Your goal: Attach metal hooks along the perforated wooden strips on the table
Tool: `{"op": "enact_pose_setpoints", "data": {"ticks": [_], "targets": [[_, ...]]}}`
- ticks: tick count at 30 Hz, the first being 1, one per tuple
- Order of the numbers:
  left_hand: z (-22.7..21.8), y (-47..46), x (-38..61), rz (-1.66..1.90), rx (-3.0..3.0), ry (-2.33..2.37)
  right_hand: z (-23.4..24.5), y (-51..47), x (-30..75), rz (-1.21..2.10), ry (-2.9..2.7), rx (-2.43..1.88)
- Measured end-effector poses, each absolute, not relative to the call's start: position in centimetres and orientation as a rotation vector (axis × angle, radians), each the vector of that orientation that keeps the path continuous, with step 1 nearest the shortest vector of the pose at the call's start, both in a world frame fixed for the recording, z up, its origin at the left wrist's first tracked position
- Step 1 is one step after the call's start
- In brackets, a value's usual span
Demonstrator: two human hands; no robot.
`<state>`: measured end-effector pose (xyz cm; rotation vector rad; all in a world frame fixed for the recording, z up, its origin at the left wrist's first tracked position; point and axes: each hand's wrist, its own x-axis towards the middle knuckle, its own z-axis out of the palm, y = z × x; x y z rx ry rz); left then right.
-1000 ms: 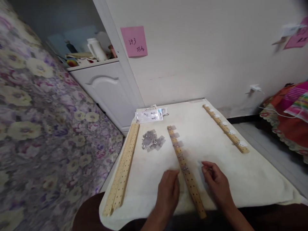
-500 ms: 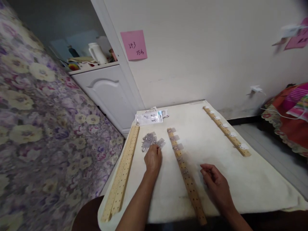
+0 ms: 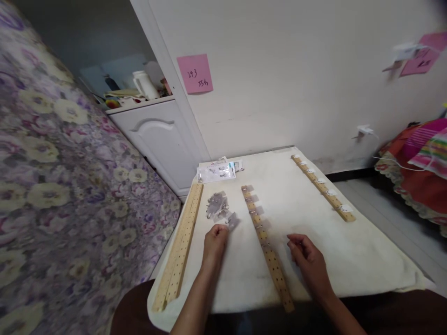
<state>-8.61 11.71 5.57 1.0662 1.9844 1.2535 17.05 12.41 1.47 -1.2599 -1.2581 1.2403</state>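
My left hand is closed in a pinch at the near edge of a small see-through plastic tag with a bit of metal on it. Just beyond lies a pile of similar tags with metal rings or clips. Between my hands runs a wooden strip with rows of holes. Several metal clips with see-through tags sit along its far half. To the right of this strip, my right hand hovers with fingers loosely curled, thumb and forefinger slightly apart; nothing shows in it.
Two pale perforated strips lie side by side at the table's left. Another strip with white tags lies at the right. Printed packaging rests at the back left. A floral curtain hangs left; a wall stands behind the table.
My left hand has drawn back toward me from the pile, and one tag has come away with it. The right hand stays nearly still. The view has shifted slightly.
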Motion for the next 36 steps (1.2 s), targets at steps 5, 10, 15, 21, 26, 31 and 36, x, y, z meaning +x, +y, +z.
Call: {"op": "enact_pose_setpoints", "data": {"ticks": [5,10,15,21,26,31,36], "targets": [[6.8,10.1,-7.9,1.236,1.263,1.982,1.5,12.1,17.1,1.222,-1.245,-1.234],[8.0,7.8,-4.1,1.227,1.498,1.933,2.4,11.0,17.4,1.316,-1.212,-1.127],[6.9,5.1,0.0,1.055,1.864,1.832,3.6,9.5,17.5,1.544,-1.279,-1.023],[4.7,4.3,1.4,0.901,1.988,1.768,3.1,9.5,17.8,1.533,-1.293,-1.121],[4.2,4.8,1.2,0.890,1.988,1.722,2.4,10.0,17.8,1.473,-1.371,-1.182],[3.7,5.4,0.9,0.965,1.879,1.740,2.4,10.3,17.3,1.343,-1.476,-1.246],[3.4,5.8,0.8,0.979,1.842,1.726,2.3,10.6,17.1,1.212,-1.550,-1.331]]}}
